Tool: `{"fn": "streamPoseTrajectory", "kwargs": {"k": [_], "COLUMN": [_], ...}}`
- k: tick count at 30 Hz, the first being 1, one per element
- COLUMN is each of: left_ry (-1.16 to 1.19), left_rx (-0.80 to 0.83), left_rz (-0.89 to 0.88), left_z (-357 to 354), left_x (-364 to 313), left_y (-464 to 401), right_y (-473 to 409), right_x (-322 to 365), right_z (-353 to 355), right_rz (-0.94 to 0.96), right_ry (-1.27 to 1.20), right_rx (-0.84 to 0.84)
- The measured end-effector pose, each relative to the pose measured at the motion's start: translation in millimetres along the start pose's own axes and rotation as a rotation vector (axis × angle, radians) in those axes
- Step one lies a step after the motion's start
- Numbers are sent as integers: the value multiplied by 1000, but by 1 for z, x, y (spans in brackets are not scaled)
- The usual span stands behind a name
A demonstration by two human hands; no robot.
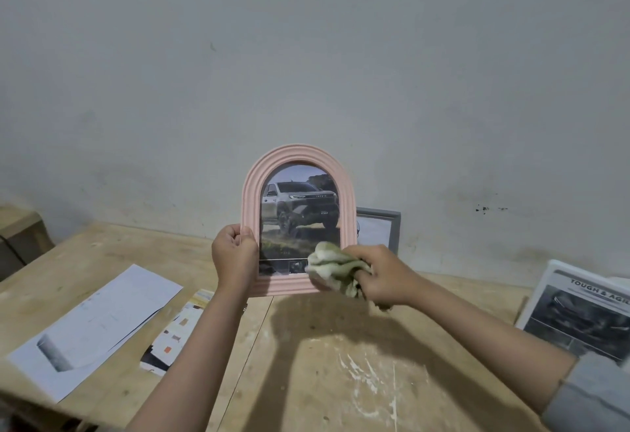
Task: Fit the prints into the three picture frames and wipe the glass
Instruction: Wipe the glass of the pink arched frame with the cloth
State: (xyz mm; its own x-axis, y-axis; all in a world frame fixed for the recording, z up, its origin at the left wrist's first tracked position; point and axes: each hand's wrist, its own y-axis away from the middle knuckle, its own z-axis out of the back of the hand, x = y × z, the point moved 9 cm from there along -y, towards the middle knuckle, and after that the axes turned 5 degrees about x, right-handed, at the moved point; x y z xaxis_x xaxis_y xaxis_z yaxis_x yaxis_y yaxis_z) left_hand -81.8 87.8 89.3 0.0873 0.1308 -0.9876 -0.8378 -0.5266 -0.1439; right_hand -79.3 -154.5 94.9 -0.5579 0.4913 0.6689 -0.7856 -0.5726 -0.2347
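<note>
I hold a pink arched picture frame (pixel 296 155) upright above the wooden table. A print of a grey pickup truck (pixel 300 210) shows behind its glass. My left hand (pixel 235 254) grips the frame's left edge low down. My right hand (pixel 381 275) is closed on a crumpled green-white cloth (pixel 335 266), which presses against the lower right corner of the glass. A grey rectangular frame (pixel 395 227) with a print in it leans on the wall behind, partly hidden by the pink one. A white frame (pixel 552 281) holding a black-and-white car print lies at the right.
White paper sheets (pixel 99 326) and a printed leaflet (pixel 177 332) lie on the table's left side. The wooden table (pixel 341 363) has white paint smears near the front. A grey wall (pixel 306 56) rises right behind. A box-like object (pixel 20 230) stands at far left.
</note>
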Motion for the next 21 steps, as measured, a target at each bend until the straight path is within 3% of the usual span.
{"fn": "streamPoseTrajectory", "kwargs": {"k": [3, 6, 9, 12, 21], "left_ry": [4, -29, -5, 74, 32], "left_rx": [43, 129, 198, 212, 139], "left_rz": [18, -9, 9, 66, 24], "left_z": [-1, -13, -24, -24, -11], "left_x": [-4, -16, -25, -31, -33], "left_y": [-3, 1, 8, 13, 2], "right_y": [-14, -28, -53, -57, -11], "right_x": [32, 63, 66, 56, 46], "right_z": [43, 75, 69, 40, -32], "right_rz": [115, 258, 317, 420, 576], "right_ry": [50, 384, 725, 857, 735], "right_rx": [-235, -465, -346, -185, -202]}}
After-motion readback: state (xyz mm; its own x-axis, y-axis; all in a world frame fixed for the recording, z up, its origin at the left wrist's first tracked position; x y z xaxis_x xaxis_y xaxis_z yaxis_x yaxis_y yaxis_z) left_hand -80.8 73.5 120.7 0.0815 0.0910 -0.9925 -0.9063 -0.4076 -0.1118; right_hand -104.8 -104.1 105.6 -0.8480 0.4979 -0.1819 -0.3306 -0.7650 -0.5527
